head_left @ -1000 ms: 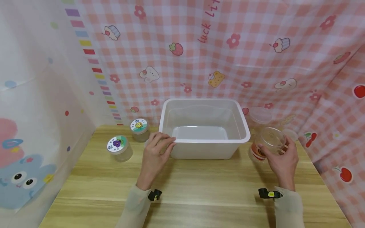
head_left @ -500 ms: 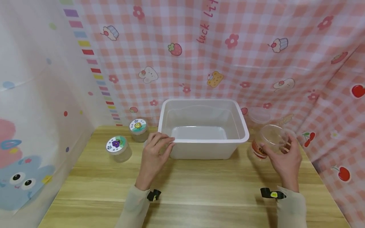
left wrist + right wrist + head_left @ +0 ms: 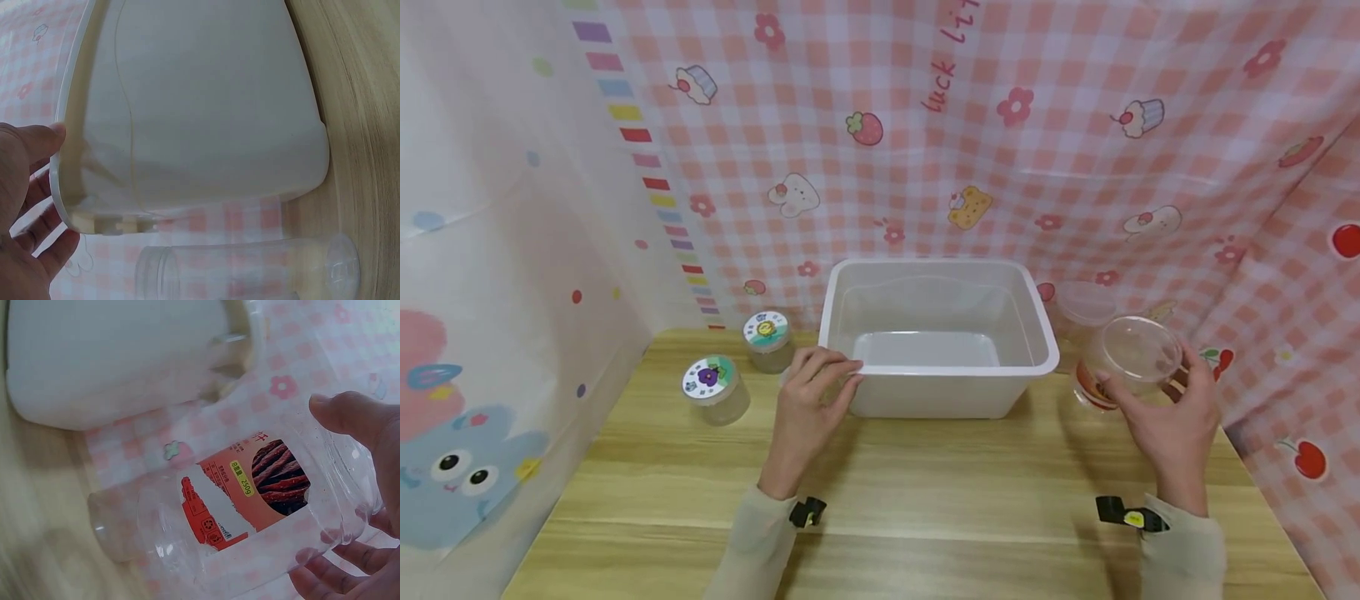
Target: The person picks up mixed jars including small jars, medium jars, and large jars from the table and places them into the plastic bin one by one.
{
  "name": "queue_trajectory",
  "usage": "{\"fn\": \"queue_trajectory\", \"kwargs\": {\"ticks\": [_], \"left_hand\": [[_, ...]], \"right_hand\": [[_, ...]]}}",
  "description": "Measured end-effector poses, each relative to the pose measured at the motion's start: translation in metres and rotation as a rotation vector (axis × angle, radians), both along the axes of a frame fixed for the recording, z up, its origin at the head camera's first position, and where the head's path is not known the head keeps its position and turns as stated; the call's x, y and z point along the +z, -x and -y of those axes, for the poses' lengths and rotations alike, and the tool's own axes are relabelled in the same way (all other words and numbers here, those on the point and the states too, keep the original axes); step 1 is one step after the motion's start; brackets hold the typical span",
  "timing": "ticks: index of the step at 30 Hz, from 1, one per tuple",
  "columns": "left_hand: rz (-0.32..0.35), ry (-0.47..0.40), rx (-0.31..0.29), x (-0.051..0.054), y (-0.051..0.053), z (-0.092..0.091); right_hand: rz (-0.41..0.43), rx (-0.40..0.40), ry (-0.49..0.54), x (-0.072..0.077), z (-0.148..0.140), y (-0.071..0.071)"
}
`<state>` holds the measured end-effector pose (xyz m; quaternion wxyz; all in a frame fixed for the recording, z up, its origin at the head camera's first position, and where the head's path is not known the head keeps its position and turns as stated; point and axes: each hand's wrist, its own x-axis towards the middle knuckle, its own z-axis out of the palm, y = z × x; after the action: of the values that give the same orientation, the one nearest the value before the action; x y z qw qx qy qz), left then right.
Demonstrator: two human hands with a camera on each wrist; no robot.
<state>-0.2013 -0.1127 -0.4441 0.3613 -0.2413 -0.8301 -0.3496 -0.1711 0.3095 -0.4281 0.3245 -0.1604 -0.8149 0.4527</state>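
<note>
My left hand [image 3: 805, 417] pinches the rim of a white plastic bin [image 3: 928, 397] at its front left corner. In the left wrist view, the thumb lies on one side of the rim and the other fingers reach round behind it. My right hand [image 3: 1176, 429] grips a clear plastic jar [image 3: 269, 478] near its top, to the right of the bin. A partly torn red label faces the right wrist camera. Whether the jar's base touches the table cannot be told. Another clear jar [image 3: 231, 269] stands beside the bin, mostly behind my left hand in the head view.
Two jars with printed flower lids stand at the left: a purple-flower jar [image 3: 718, 392] and a yellow-flower jar [image 3: 769, 343]. A clear jar [image 3: 1084, 302] stands behind the held one, near the pink checked cloth [image 3: 887, 183]. The wooden table [image 3: 955, 517] spreads in front.
My right hand has moved right and slightly up in the head view, carrying the red-labelled jar away from the bin. My left hand keeps its place on the rim.
</note>
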Motion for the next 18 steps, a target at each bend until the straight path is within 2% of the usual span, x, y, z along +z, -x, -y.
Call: {"fn": "queue_trajectory", "kwargs": {"ticks": [9,18], "left_hand": [[-0.024,-0.017,-0.016,-0.003,0.002,0.000],[0.001,-0.017,-0.010,0.000,0.001,0.000]], "right_hand": [[-0.218,0.036,-0.069,0.023,0.003,-0.012],[-0.191,0.031,-0.138,0.055,0.001,-0.007]]}}
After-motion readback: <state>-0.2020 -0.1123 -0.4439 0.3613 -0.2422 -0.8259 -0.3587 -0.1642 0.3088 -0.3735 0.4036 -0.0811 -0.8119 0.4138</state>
